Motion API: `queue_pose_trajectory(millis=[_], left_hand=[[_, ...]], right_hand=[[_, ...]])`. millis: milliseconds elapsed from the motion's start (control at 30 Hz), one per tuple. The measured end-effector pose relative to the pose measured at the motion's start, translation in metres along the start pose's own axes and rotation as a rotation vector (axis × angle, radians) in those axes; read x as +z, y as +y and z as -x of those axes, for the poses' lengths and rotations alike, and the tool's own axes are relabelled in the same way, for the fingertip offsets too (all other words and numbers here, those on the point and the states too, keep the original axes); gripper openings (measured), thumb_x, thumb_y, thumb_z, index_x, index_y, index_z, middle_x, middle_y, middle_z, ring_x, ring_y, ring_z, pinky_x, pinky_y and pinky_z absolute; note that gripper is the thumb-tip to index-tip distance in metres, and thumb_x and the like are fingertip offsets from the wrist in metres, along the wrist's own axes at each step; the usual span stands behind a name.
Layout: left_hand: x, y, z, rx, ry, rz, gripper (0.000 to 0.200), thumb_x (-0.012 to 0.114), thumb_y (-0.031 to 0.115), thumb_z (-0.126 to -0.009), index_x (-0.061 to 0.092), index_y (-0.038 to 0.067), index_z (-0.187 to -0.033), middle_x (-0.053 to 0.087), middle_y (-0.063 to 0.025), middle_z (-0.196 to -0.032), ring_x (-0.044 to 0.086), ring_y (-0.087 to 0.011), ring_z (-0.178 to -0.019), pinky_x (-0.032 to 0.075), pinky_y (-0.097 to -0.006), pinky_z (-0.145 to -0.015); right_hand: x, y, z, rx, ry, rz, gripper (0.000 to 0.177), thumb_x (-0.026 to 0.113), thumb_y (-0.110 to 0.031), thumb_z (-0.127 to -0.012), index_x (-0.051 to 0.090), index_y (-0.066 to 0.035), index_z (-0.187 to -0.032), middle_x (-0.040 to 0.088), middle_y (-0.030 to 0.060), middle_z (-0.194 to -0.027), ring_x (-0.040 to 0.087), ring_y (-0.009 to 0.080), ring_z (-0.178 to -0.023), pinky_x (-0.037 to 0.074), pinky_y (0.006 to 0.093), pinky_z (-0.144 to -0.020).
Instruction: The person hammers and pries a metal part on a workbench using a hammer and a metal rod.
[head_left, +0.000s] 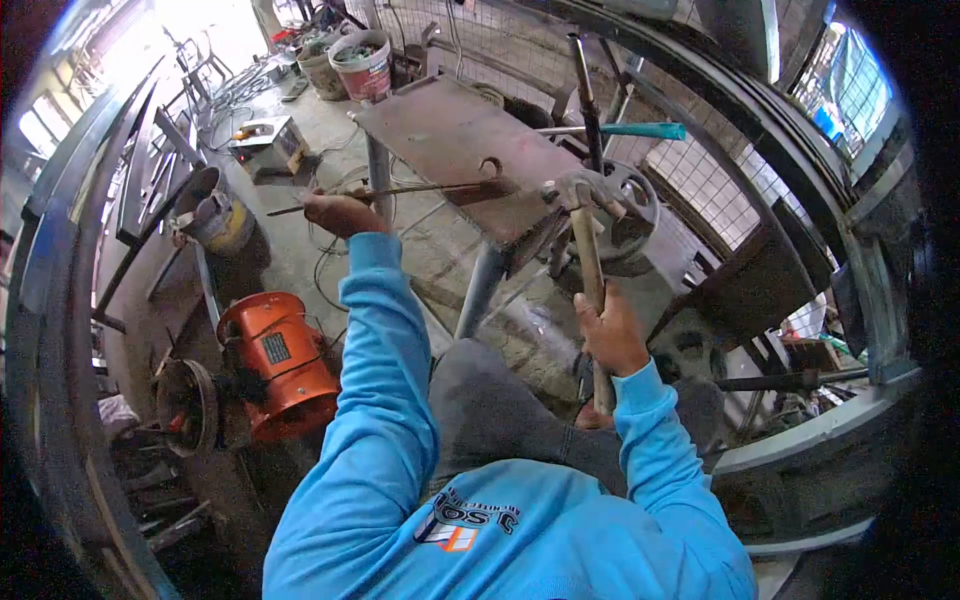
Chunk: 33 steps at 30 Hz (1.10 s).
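My left hand point(343, 214) is closed around a thin metal rod point(430, 187), which runs to the right across the workbench and has a curled piece at its far end. A hammer point(588, 248) is in my right hand point(612, 330), gripped by its wooden handle with the metal head up. The hammer head is at the right of the rod's far end, apart from it in this view. Below both lies the reddish steel plate top of the workbench point(440, 125), its near corner close to my knees.
An orange cylindrical blower point(280, 365) stands at my left. Beyond it are a dirty bucket point(222, 220), a box-shaped machine point(268, 143) and a white bucket point(360, 68). At the right are an upright metal post point(586, 95), a teal-ended tool point(645, 130) and a handwheel point(640, 205). Steel frames flank me.
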<state>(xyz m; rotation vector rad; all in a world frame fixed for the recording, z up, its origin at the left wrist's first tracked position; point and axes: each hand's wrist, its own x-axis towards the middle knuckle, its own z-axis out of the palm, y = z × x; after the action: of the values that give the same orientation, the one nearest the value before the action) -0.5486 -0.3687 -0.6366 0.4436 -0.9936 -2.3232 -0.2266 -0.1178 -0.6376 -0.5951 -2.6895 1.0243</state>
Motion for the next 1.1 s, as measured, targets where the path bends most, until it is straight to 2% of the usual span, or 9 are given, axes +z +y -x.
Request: queue_pose_trajectory(millis=[100, 233, 467, 667, 867, 933, 1000, 1033, 1100], left_hand=[[-0.020, 0.015, 0.009, 0.583, -0.278, -0.465, 0.041, 0.037, 0.042, -0.093, 0.043, 0.003, -0.105, 0.053, -0.0138, -0.089, 0.058, -0.0254, -0.065, 0.050, -0.0367, -0.049], [-0.024, 0.087, 0.079, -0.360, -0.513, 0.118, 0.026, 0.047, 0.028, -0.094, 0.050, 0.004, -0.103, 0.059, -0.0125, -0.092, 0.061, -0.0276, -0.081, 0.055, -0.0439, -0.072], [-0.097, 0.052, 0.195, -0.847, -0.531, 0.263, 0.028, 0.047, 0.026, -0.094, 0.051, 0.003, -0.109, 0.060, -0.0114, -0.103, 0.058, -0.0246, -0.094, 0.049, -0.0407, -0.089], [-0.132, 0.011, 0.270, -1.330, -0.477, 0.207, 0.035, 0.043, 0.032, -0.095, 0.048, 0.004, -0.115, 0.052, -0.0128, -0.115, 0.052, -0.0258, -0.103, 0.046, -0.0405, -0.091], [-0.146, 0.042, 0.289, -1.540, -0.939, -0.273, 0.037, 0.056, 0.035, -0.089, 0.053, 0.005, -0.109, 0.060, -0.0103, -0.093, 0.058, -0.0255, -0.083, 0.047, -0.0368, -0.066], [-0.143, 0.066, 0.275, -0.862, -1.531, -0.868, 0.033, 0.055, 0.030, -0.090, 0.053, 0.002, -0.108, 0.060, -0.0115, -0.094, 0.058, -0.0231, -0.078, 0.045, -0.0367, -0.064], [-0.152, 0.057, 0.264, -0.695, -1.639, -0.927, 0.036, 0.051, 0.031, -0.092, 0.055, 0.000, -0.110, 0.060, -0.0142, -0.099, 0.058, -0.0202, -0.084, 0.046, -0.0360, -0.071], [-0.110, 0.092, 0.271, -0.285, -1.581, -1.092, 0.034, 0.053, 0.024, -0.091, 0.051, 0.000, -0.116, 0.059, -0.0134, -0.100, 0.057, -0.0205, -0.089, 0.045, -0.0348, -0.074], [-0.109, 0.052, 0.280, -0.334, -1.498, -0.775, 0.035, 0.052, 0.025, -0.092, 0.050, 0.000, -0.116, 0.059, -0.0143, -0.102, 0.056, -0.0210, -0.091, 0.045, -0.0344, -0.076]], right_hand=[[0.010, 0.014, 0.003, 0.038, 0.042, -0.103, 0.052, 0.055, -0.044, -0.087, 0.048, 0.002, -0.108, 0.051, 0.0055, -0.061, 0.051, 0.0134, -0.049, 0.043, 0.0289, -0.044], [-0.048, -0.031, 0.032, 0.250, -0.163, -0.472, 0.044, 0.056, -0.042, -0.087, 0.050, -0.001, -0.102, 0.051, 0.0040, -0.060, 0.049, 0.0119, -0.048, 0.041, 0.0281, -0.044], [-0.076, 0.006, 0.061, 0.423, 0.048, -0.573, 0.041, 0.057, -0.041, -0.086, 0.049, -0.003, -0.098, 0.053, 0.0044, -0.062, 0.052, 0.0134, -0.046, 0.045, 0.0283, -0.044], [-0.004, 0.051, 0.034, 0.087, 0.235, -0.910, 0.029, 0.049, -0.028, -0.092, 0.050, -0.005, -0.108, 0.061, 0.0084, -0.081, 0.056, 0.0163, -0.054, 0.049, 0.0310, -0.050], [-0.019, 0.000, 0.027, 0.236, 0.083, -1.547, 0.030, 0.055, -0.031, -0.088, 0.051, -0.007, -0.106, 0.061, 0.0113, -0.089, 0.054, 0.0140, -0.053, 0.048, 0.0326, -0.050], [-0.023, 0.009, 0.020, 0.284, 0.010, -1.441, 0.028, 0.054, -0.030, -0.089, 0.052, -0.007, -0.104, 0.060, 0.0110, -0.086, 0.054, 0.0143, -0.051, 0.048, 0.0328, -0.049], [-0.022, 0.023, 0.016, 0.214, -0.030, -1.436, 0.025, 0.051, -0.028, -0.090, 0.051, -0.007, -0.104, 0.060, 0.0116, -0.086, 0.054, 0.0149, -0.050, 0.048, 0.0335, -0.048], [-0.021, 0.033, 0.015, 0.216, -0.046, -1.450, 0.025, 0.050, -0.027, -0.090, 0.051, -0.007, -0.104, 0.060, 0.0119, -0.086, 0.054, 0.0152, -0.050, 0.048, 0.0336, -0.047], [-0.021, 0.037, 0.012, 0.204, -0.088, -1.487, 0.026, 0.049, -0.027, -0.091, 0.051, -0.005, -0.105, 0.059, 0.0126, -0.085, 0.054, 0.0155, -0.050, 0.049, 0.0338, -0.048]])
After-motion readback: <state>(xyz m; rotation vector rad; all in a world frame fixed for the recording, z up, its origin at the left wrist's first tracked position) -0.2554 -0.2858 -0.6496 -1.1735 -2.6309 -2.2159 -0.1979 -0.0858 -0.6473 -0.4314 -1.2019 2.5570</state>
